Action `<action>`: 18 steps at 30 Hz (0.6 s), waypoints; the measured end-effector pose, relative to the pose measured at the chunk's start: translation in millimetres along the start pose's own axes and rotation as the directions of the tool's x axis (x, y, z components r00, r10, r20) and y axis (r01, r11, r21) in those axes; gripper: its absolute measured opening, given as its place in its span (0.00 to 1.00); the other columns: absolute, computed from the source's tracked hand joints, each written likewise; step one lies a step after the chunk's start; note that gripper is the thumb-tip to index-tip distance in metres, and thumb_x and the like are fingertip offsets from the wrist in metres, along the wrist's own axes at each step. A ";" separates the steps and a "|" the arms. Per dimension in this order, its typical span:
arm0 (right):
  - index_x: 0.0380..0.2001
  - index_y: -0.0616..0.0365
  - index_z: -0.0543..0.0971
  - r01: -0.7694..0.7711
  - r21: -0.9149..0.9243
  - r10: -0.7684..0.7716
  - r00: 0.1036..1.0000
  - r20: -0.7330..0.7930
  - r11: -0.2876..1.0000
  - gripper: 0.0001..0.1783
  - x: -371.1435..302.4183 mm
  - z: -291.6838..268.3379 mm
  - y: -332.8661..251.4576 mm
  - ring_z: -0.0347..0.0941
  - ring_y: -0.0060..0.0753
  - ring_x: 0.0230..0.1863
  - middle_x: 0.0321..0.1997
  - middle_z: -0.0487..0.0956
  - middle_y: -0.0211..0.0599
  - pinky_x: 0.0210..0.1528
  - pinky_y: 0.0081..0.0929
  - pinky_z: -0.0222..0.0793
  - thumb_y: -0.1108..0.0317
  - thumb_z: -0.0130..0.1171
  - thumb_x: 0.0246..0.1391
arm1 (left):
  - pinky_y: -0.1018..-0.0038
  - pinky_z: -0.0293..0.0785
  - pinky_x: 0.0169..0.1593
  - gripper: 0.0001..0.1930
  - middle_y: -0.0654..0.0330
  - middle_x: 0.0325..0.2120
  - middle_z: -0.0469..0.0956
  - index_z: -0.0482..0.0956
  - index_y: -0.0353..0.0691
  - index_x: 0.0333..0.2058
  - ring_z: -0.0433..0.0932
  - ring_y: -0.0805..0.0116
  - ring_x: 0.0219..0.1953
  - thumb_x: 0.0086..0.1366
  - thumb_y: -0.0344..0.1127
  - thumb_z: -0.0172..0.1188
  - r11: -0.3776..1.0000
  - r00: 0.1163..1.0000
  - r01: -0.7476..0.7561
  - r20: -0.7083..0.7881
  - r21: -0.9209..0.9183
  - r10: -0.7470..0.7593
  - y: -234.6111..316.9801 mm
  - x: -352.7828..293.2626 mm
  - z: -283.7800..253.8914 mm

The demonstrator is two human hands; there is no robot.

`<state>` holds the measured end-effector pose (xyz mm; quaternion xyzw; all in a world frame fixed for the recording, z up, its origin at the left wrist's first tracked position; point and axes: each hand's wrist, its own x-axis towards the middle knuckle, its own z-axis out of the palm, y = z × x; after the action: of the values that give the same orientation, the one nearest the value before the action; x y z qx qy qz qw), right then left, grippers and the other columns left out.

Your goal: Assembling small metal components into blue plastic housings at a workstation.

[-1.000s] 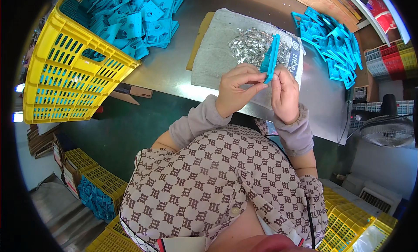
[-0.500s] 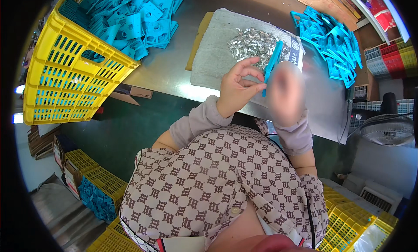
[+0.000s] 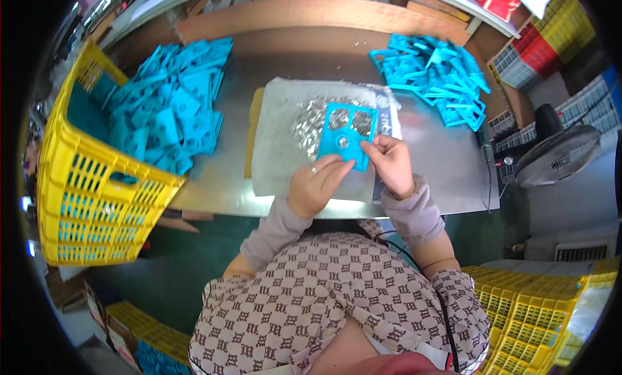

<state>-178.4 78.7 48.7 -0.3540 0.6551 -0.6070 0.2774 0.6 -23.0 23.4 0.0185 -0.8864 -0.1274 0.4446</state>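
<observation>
Between my two hands is a flat blue plastic plate with two large openings at its far end and a round hole nearer me. My left hand grips its near left edge, fingers bent over the corner. With thumb and fingers, my right hand pinches the right edge. Beneath the plate, a heap of small shiny metal pieces lies on a pale cloth; the plate covers part of the heap. Some fingertips are hidden behind the plate.
A yellow crate at the left has blue plates heaped against it. More blue parts are piled at the far right of the metal table. Right of the table is a fan. Yellow crates stand behind at lower right.
The blue plate has turned from edge-on to face-up and sits over the metal pieces. Both hands now hold its near part. The view has shifted, showing more of the table's far side.
</observation>
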 end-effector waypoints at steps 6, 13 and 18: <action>0.15 0.54 0.73 0.004 0.365 0.108 0.952 -0.287 0.931 0.20 89.5 -79.6 25.5 0.61 0.20 0.12 0.12 0.70 0.28 0.15 0.22 0.52 0.62 0.63 0.59 | 0.67 0.81 0.43 0.19 0.54 0.41 0.79 0.79 0.34 0.45 0.80 0.54 0.45 0.52 0.23 0.67 0.997 0.996 0.000 -0.087 0.083 0.007 -1.0 18.1 -5.3; 0.25 0.53 0.67 0.102 0.647 0.347 0.775 -0.528 0.755 0.17 242.0 -239.7 33.9 0.58 0.23 0.16 0.18 0.67 0.30 0.16 0.23 0.52 0.59 0.57 0.66 | 0.62 0.77 0.51 0.23 0.53 0.45 0.78 0.77 0.34 0.47 0.77 0.50 0.50 0.51 0.24 0.70 0.984 0.991 0.132 -0.022 0.123 -0.130 -16.7 -2.4 -11.4; 0.34 0.58 0.73 0.139 0.657 0.327 0.780 -0.534 0.741 0.12 284.0 -281.0 22.5 0.70 0.27 0.21 0.28 0.80 0.39 0.20 0.22 0.63 0.61 0.53 0.68 | 0.60 0.75 0.53 0.24 0.52 0.47 0.77 0.77 0.34 0.48 0.75 0.48 0.52 0.51 0.25 0.71 0.975 0.984 0.177 -0.026 0.137 -0.175 -22.0 -11.7 -14.1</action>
<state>-573.3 19.9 75.8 0.0234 0.4664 -0.8643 0.1866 17.0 -45.5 17.0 0.1287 -0.8850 -0.1044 0.4351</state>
